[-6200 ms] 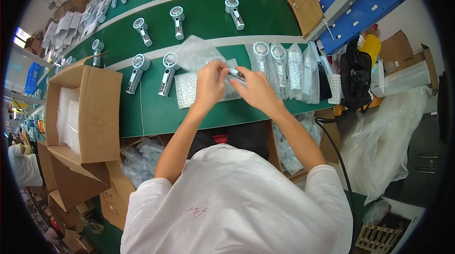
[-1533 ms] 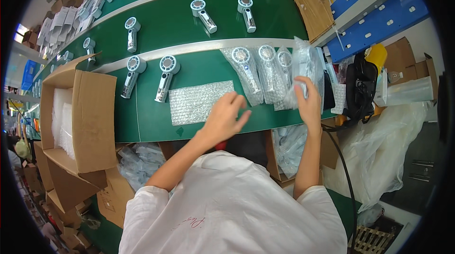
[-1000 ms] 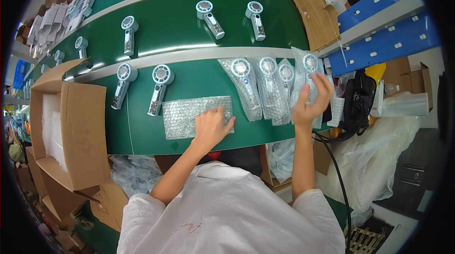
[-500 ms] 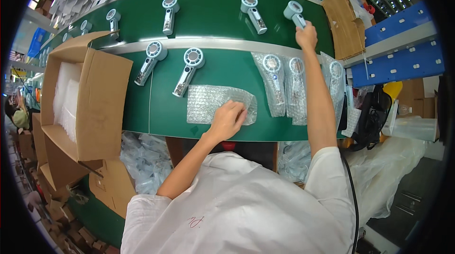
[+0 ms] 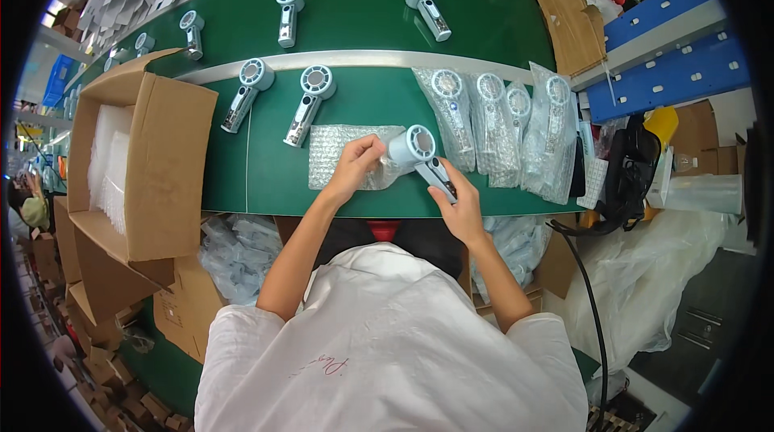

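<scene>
Bubble-wrap bag (image 5: 343,156) on table (image 5: 266,190); open carton (image 5: 133,158) left; wrapped fans (image 5: 504,129) right.

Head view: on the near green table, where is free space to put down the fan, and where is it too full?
Bare green lies between the cardboard box and the bubble-wrap bag under the left hand, below two unwrapped fans. The right hand holds a fan. Right of it, bagged fans crowd the table.
</scene>
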A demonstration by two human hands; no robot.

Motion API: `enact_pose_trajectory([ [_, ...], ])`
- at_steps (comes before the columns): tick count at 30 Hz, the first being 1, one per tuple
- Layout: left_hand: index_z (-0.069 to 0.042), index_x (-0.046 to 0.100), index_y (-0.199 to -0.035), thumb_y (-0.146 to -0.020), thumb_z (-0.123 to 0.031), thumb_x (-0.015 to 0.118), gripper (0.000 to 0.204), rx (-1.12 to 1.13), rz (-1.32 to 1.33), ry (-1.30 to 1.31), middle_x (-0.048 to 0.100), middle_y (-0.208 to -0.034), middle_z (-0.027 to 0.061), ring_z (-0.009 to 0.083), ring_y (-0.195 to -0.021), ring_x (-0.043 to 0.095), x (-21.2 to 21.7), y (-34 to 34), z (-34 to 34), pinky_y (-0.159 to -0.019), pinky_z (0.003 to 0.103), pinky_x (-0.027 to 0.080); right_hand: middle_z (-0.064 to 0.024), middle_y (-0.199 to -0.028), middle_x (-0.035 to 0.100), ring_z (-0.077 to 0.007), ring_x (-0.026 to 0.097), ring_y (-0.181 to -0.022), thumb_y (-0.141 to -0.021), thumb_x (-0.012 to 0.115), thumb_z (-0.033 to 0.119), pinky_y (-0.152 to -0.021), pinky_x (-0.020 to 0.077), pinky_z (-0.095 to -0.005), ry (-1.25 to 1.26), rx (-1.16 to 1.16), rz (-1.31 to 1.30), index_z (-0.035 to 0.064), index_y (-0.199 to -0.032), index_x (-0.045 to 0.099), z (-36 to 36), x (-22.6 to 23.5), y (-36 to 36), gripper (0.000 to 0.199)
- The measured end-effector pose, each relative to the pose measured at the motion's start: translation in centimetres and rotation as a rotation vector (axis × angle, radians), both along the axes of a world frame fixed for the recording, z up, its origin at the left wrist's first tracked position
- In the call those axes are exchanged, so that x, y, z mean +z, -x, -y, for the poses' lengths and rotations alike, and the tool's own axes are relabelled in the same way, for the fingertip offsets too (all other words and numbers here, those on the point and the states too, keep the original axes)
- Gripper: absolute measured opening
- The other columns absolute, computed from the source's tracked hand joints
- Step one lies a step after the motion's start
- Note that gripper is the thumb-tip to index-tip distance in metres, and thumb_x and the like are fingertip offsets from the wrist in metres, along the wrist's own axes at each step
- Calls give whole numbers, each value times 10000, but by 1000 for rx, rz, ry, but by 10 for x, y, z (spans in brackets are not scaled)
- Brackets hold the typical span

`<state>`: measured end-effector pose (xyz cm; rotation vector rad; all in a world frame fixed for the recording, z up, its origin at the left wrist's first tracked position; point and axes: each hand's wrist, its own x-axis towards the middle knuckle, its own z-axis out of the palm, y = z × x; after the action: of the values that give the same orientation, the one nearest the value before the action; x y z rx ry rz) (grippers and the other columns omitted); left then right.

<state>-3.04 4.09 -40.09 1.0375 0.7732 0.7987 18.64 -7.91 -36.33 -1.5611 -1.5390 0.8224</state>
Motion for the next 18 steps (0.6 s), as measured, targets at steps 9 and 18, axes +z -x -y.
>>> enact_pose_trajectory([
  [9,0,588,-814,-900,-152,578,175,-117,-550,-641,586,-703,117,253,-597,510,55,-12,3,-570,366,421,-125,-1050,651,-229,574,-633,-904,674,102,-554,501,-382,-93,166,575,69,-1441,490,3,46,-6,569],
  [18,-58,558,-835,-834,-69,644,87,-52,-508,-1107,554,-790,78,245,-702,513,118,-49,43,-619,351,441,-176,-910,673,-118,467,-436,-980,588,120,-362,315,-236,498,-122,-361,128,-1521,338,11,121,-36,595],
])
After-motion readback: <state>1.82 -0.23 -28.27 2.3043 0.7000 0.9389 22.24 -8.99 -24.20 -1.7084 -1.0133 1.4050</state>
